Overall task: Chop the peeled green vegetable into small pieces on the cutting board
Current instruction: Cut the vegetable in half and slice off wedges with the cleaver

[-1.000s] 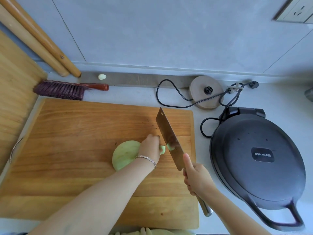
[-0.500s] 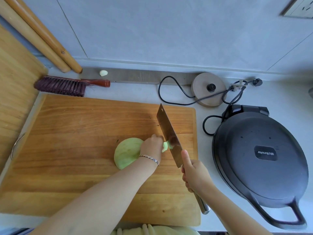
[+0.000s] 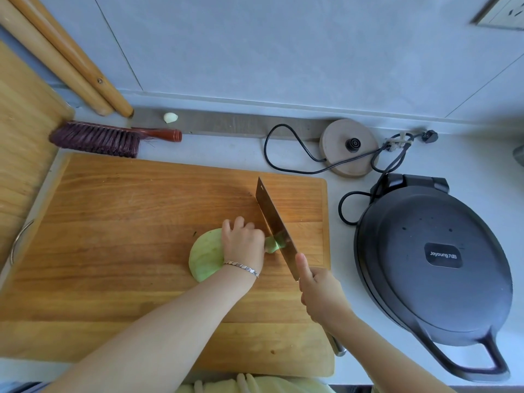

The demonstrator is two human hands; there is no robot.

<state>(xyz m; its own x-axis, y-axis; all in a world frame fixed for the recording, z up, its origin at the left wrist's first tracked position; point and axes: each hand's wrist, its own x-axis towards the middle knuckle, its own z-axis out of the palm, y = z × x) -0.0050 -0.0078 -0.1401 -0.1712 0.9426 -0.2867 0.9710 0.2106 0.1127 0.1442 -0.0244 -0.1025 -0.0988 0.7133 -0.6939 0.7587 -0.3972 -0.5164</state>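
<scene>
1. Evidently the work is near its beginning. The green vegetable point(image 3: 205, 256) lies in the lower middle of the cutting board point(image 3: 127, 222), and most of it is one big pale piece.
2. The left hand point(image 3: 242, 245) sits on the right part of the vegetable with curled fingers and holds it down on the board.
3. The right hand point(image 3: 320, 293) is closed round the handle of the knife point(image 3: 276, 225), with the thumb stretched toward the blade. The blade stands at the right end of the vegetable, just beside the left fingers.
4. What is done, in my judgement, is at most a thin bit at the right end, which shows green against the blade. No heap of small pieces is seen on the board, so nearly the whole vegetable remains to be chopped.
5. The left hand covers the place of the cut, so I cannot tell how deep the edge is or whether a slice is already free. The handle is mostly hidden inside the right hand. At the bottom edge of the frame some pale green things point(image 3: 255, 385) are cut off, and I cannot tell what they are.
</scene>
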